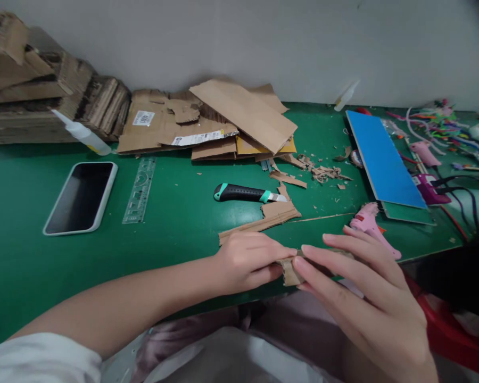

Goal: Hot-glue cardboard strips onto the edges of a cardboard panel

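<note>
A small piece of corrugated cardboard (290,273) is between my two hands at the table's front edge. My left hand (250,263) pinches its left end, thumb below and forefinger on top. My right hand (363,279) grips the same piece from the right, thumb and fingertips against it, the other fingers spread. Part of the piece is hidden behind the right fingers. Just beyond my left hand lies a torn cardboard scrap (259,222). A black and green utility knife (245,193) rests with its blade tip on the scraps.
Stacked cardboard (163,125) lies along the wall, with a glue bottle (82,133) beside it. A phone (81,198) and a clear stencil ruler (139,190) are at left. Right of centre are a pink glue gun (373,226), a blue board (385,159) and black cables (469,199).
</note>
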`<action>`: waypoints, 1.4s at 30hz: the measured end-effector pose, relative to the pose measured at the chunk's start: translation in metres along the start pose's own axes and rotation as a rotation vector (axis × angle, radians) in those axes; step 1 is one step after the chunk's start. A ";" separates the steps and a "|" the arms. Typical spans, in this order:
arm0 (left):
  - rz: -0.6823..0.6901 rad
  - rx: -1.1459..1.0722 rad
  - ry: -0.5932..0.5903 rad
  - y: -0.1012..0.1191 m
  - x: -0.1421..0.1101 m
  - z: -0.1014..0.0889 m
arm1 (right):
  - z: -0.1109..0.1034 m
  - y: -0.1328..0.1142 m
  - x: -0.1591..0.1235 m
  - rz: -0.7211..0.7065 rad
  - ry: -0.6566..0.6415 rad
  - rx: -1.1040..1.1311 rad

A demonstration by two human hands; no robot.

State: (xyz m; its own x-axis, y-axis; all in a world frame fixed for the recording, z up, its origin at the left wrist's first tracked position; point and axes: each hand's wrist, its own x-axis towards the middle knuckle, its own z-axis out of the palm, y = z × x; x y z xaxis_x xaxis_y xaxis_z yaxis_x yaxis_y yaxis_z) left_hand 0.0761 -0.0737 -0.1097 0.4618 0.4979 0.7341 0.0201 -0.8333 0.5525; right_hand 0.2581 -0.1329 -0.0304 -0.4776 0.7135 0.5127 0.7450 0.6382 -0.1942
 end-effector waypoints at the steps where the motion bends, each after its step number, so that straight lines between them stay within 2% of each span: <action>1: 0.002 -0.004 0.000 0.000 0.000 0.000 | 0.000 0.001 0.000 0.000 -0.005 0.007; 7: -0.009 -0.022 -0.027 0.000 -0.002 0.000 | 0.001 0.004 0.001 -0.014 -0.033 0.023; 11: 0.003 -0.029 -0.031 0.000 -0.002 -0.002 | -0.004 0.007 0.003 -0.020 0.016 -0.031; 15: -0.013 0.012 -0.095 0.003 0.000 -0.006 | -0.013 0.017 -0.011 0.017 0.082 -0.013; 17: -0.007 0.040 -0.093 0.004 0.000 -0.006 | -0.013 0.023 -0.023 0.065 0.158 -0.016; 20: -0.002 0.031 -0.101 0.006 0.000 -0.007 | -0.006 0.028 -0.039 0.136 0.348 -0.050; 23: -0.008 -0.003 -0.142 0.009 0.002 -0.008 | 0.004 0.027 -0.045 0.173 0.498 -0.086; 30: 0.011 0.027 -0.202 0.011 0.014 -0.015 | 0.009 0.026 -0.042 0.216 0.460 -0.052; 36: -0.008 0.033 -0.318 0.008 0.009 -0.020 | 0.011 0.030 -0.044 0.184 0.450 -0.040; 42: -0.005 0.029 -0.335 0.007 0.006 -0.022 | 0.013 0.028 -0.043 0.216 0.468 -0.036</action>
State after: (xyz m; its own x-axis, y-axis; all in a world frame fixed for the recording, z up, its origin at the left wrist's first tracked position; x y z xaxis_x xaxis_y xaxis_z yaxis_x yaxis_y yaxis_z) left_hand 0.0597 -0.0709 -0.0931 0.7276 0.3989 0.5581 0.0460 -0.8401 0.5404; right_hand 0.2935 -0.1417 -0.0687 -0.0577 0.6172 0.7847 0.8229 0.4744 -0.3127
